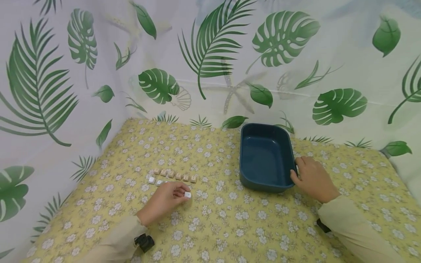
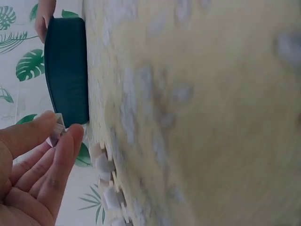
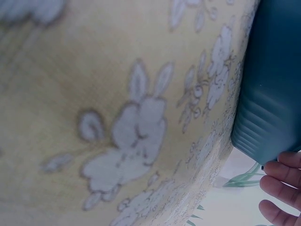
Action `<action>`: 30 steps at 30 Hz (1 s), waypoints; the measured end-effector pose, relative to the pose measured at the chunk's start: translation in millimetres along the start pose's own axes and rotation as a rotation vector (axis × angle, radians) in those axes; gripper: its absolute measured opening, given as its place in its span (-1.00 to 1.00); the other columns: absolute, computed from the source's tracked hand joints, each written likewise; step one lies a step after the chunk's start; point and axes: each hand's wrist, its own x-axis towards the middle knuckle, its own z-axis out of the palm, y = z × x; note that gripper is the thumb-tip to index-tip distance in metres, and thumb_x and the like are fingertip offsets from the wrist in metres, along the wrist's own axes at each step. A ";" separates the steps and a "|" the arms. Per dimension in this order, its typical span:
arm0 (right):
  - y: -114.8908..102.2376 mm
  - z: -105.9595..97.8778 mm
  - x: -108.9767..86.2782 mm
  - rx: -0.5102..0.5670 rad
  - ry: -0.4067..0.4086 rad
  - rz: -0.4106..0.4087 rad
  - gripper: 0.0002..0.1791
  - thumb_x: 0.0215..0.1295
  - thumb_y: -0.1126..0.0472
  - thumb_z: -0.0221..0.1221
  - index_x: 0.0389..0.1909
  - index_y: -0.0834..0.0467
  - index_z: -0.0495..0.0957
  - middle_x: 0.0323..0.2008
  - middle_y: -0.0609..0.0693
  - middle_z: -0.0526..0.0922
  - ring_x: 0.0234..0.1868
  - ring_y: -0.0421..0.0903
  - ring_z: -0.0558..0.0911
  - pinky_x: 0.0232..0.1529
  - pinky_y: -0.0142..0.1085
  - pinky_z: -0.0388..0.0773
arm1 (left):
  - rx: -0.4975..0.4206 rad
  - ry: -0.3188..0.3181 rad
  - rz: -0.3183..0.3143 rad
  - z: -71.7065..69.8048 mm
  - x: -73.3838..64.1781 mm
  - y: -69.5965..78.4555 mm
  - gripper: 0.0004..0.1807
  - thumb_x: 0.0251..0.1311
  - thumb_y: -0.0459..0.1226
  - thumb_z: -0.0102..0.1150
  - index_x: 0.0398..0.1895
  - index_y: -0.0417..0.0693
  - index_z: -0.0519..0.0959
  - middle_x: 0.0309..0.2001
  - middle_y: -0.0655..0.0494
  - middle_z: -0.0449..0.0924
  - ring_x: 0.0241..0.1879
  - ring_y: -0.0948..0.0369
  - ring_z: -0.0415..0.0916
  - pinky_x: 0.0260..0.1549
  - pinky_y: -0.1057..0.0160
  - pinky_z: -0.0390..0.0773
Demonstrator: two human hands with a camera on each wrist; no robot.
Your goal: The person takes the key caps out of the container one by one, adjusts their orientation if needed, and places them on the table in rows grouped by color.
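My left hand (image 1: 166,200) pinches a small white keycap (image 1: 187,194) between thumb and fingertips, above the cloth. Its hollow side shows in the left wrist view, where the keycap (image 2: 57,130) is tilted. Just beyond that hand lie a row of tan keycaps (image 1: 178,176) and, nearer, a row of white keycaps (image 1: 152,180), partly hidden by the hand. At the right, a dark blue rectangular basin (image 1: 267,157) stands on the cloth, its visible inside bare. My right hand (image 1: 314,178) grips its right rim, the thumb at the edge; fingers (image 3: 281,175) show beside the wall.
A yellow flowered cloth (image 1: 217,223) covers the table. Behind and at the left hangs a white curtain (image 1: 213,104) printed with green leaves, close to the basin's far side. Black straps (image 1: 144,242) sit on the sleeved wrists.
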 end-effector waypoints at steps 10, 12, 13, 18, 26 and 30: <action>0.9 -0.8 0.2 -0.004 0.019 -0.005 -0.75 0.11 0.23 0.18 -0.36 0.37 0.44 -0.50 0.21 0.49 -0.54 0.03 0.45 -0.55 -0.09 0.42 | 0.243 0.101 0.071 -2.8 18.0 2.0 -0.88 0.04 -0.19 0.35 -0.32 0.08 0.68 -0.34 0.26 0.59 -0.30 0.26 0.45 -0.29 0.27 0.46; 0.7 -1.0 0.2 -0.003 0.008 0.002 -0.75 0.13 0.22 0.17 -0.36 0.37 0.44 -0.49 0.22 0.49 -0.53 0.04 0.46 -0.54 -0.08 0.42 | 0.263 0.091 0.073 -2.0 21.1 1.6 -0.87 0.04 -0.19 0.35 -0.32 0.07 0.69 -0.34 0.26 0.61 -0.30 0.27 0.46 -0.28 0.27 0.47; 0.5 -1.1 0.1 -0.002 0.004 0.004 -0.75 0.13 0.22 0.17 -0.35 0.38 0.44 -0.48 0.22 0.50 -0.52 0.04 0.46 -0.53 -0.08 0.43 | 0.273 0.087 0.074 -1.4 22.5 1.3 -0.87 0.04 -0.19 0.36 -0.31 0.07 0.70 -0.33 0.25 0.63 -0.30 0.28 0.47 -0.29 0.28 0.47; -0.3 -1.9 0.0 -0.003 0.018 -0.006 -0.74 0.12 0.23 0.18 -0.35 0.38 0.45 -0.48 0.23 0.51 -0.52 0.05 0.47 -0.54 -0.08 0.44 | 0.350 0.076 0.109 1.7 29.5 -0.2 -0.84 0.03 -0.15 0.36 -0.31 0.03 0.71 -0.35 0.21 0.69 -0.34 0.29 0.46 -0.28 0.27 0.48; -0.3 -0.9 -0.1 -0.004 0.023 -0.009 -0.75 0.11 0.23 0.18 -0.35 0.38 0.44 -0.48 0.22 0.50 -0.52 0.04 0.46 -0.54 -0.09 0.43 | 0.472 0.088 0.169 5.5 36.9 -3.1 -0.84 -0.01 -0.13 0.39 -0.38 0.03 0.72 -0.43 0.25 0.69 -0.44 0.34 0.40 -0.26 0.27 0.42; -0.2 0.1 0.0 -0.005 0.016 -0.003 -0.75 0.12 0.22 0.18 -0.36 0.37 0.45 -0.49 0.21 0.49 -0.53 0.03 0.45 -0.55 -0.10 0.42 | 0.498 0.083 0.186 5.6 38.4 -3.4 -0.85 -0.02 -0.14 0.40 -0.39 0.04 0.73 -0.45 0.24 0.68 -0.45 0.32 0.41 -0.25 0.24 0.44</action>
